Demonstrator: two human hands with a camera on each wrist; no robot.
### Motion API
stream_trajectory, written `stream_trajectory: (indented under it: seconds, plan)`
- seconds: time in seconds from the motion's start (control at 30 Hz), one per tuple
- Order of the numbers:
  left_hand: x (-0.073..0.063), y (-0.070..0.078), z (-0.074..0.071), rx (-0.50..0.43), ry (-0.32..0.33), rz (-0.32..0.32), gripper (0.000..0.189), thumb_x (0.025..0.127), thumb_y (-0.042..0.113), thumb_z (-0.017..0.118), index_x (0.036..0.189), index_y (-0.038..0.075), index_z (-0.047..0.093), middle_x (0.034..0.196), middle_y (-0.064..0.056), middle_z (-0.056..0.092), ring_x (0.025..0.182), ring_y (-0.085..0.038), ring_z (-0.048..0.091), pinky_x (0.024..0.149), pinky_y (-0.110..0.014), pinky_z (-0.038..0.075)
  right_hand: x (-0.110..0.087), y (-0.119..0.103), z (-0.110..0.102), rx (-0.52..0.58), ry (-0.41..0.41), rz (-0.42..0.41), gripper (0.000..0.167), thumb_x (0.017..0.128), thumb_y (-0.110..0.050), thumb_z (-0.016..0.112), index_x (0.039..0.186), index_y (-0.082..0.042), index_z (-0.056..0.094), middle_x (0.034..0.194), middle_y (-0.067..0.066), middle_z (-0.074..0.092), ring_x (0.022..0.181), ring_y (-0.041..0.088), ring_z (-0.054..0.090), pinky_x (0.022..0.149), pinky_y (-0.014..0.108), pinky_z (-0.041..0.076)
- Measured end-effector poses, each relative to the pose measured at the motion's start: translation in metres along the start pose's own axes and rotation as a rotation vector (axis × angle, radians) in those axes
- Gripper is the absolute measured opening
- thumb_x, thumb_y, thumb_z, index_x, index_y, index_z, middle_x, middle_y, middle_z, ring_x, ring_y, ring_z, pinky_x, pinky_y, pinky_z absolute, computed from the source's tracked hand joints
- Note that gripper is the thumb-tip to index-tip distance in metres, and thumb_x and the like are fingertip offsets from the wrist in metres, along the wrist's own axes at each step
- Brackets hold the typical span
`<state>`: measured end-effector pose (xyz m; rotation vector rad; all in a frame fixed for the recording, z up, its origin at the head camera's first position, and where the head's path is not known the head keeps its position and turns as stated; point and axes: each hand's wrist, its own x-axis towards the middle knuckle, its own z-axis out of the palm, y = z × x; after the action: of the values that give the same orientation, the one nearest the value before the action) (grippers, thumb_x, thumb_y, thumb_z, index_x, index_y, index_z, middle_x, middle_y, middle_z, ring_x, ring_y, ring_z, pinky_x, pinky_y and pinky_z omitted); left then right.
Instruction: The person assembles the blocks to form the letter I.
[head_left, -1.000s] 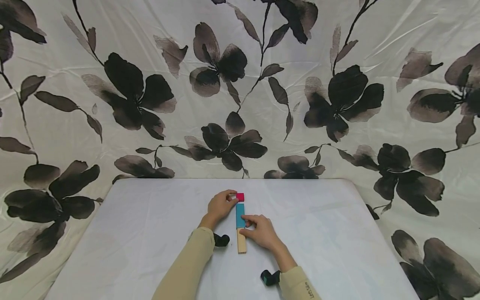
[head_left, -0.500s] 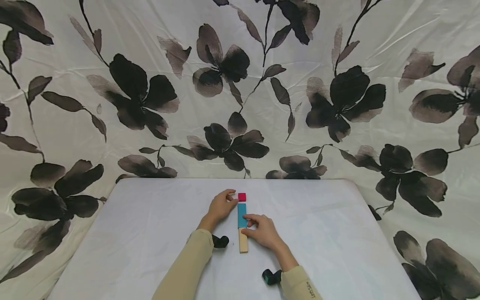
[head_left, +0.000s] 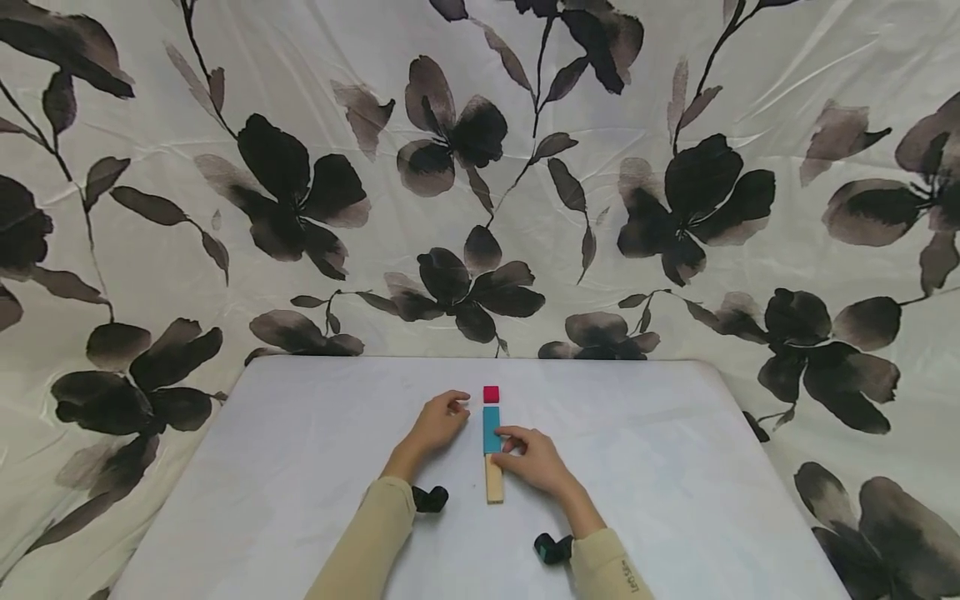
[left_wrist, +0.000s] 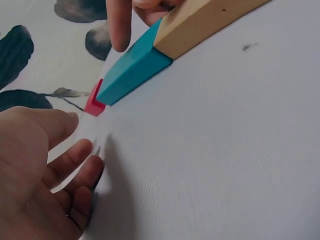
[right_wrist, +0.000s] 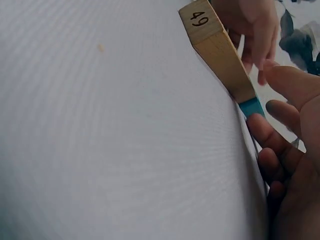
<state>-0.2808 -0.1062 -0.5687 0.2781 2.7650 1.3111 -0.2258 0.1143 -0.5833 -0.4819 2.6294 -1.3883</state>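
Note:
A red cube (head_left: pixel 491 394), a long blue block (head_left: pixel 491 430) and a plain wooden block (head_left: pixel 494 479) lie in a line on the white table. A narrow gap parts the red cube from the blue block in the head view; the wooden block meets the blue one end to end. My left hand (head_left: pixel 441 421) is to the left of the blue block, fingers loosely bent, holding nothing. On the right side, my right hand (head_left: pixel 542 459) has its thumb and forefinger at the seam of the blue and wooden blocks; whether they touch is unclear.
The white table (head_left: pixel 300 433) extends around the blocks. Behind its far edge hangs a floral cloth (head_left: pixel 585 192). Black wrist devices show below both hands, the left one (head_left: pixel 431 500) and the right one (head_left: pixel 553 548). "49" is marked on the wooden block's end.
My left hand has let go of the red cube and drawn back to the left and nearer. The right hand stays beside the blocks. The whole view has shifted slightly.

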Motion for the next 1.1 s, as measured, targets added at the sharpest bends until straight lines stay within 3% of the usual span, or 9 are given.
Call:
stream_trajectory:
  seconds: [0.17, 0.43, 0.73, 0.9, 1.1]
  plan:
    - [-0.007, -0.002, -0.005, 0.026, -0.027, 0.001, 0.027, 0.094, 0.016, 0.063, 0.12, 0.007, 0.065, 0.093, 0.0, 0.062, 0.085, -0.017, 0.054, 0.079, -0.04, 0.046, 0.003, 0.005, -0.008, 0.04, -0.021, 0.002, 0.038, 0.089, -0.033, 0.071, 0.122, -0.015, 0.066, 0.087, -0.007, 0.062, 0.077, 0.014, 0.053, 0.065, 0.028, 0.044]
    - [-0.018, -0.004, -0.014, 0.032, -0.058, 0.006, 0.025, 0.095, 0.018, 0.062, 0.118, 0.009, 0.066, 0.095, 0.001, 0.062, 0.089, -0.017, 0.056, 0.081, -0.042, 0.047, 0.009, 0.009, -0.02, 0.008, -0.074, -0.01, 0.032, 0.091, -0.031, 0.069, 0.119, -0.015, 0.067, 0.087, -0.007, 0.061, 0.077, 0.014, 0.055, 0.066, 0.027, 0.047]
    - [-0.034, -0.01, -0.027, 0.081, -0.079, -0.009, 0.026, 0.095, 0.02, 0.062, 0.12, 0.011, 0.065, 0.099, 0.0, 0.063, 0.09, -0.018, 0.058, 0.081, -0.044, 0.048, 0.006, 0.004, -0.031, -0.031, -0.083, -0.012, 0.027, 0.093, -0.027, 0.067, 0.117, -0.014, 0.067, 0.085, -0.006, 0.061, 0.075, 0.015, 0.053, 0.063, 0.026, 0.046]
    - [-0.044, -0.01, -0.037, 0.07, -0.07, -0.018, 0.026, 0.095, 0.018, 0.062, 0.119, 0.009, 0.065, 0.099, -0.001, 0.063, 0.092, -0.019, 0.059, 0.082, -0.045, 0.048, 0.005, 0.007, -0.039, -0.06, -0.076, -0.034, 0.027, 0.094, -0.027, 0.066, 0.117, -0.013, 0.067, 0.085, -0.007, 0.061, 0.074, 0.014, 0.053, 0.063, 0.027, 0.045]
    - [-0.055, -0.012, -0.046, 0.068, -0.078, 0.0, 0.026, 0.095, 0.017, 0.062, 0.119, 0.007, 0.065, 0.098, -0.001, 0.064, 0.09, -0.018, 0.059, 0.081, -0.044, 0.047, -0.005, 0.013, -0.053, -0.076, -0.06, -0.003, 0.026, 0.093, -0.024, 0.067, 0.117, -0.013, 0.067, 0.086, -0.006, 0.06, 0.075, 0.015, 0.053, 0.063, 0.028, 0.046]
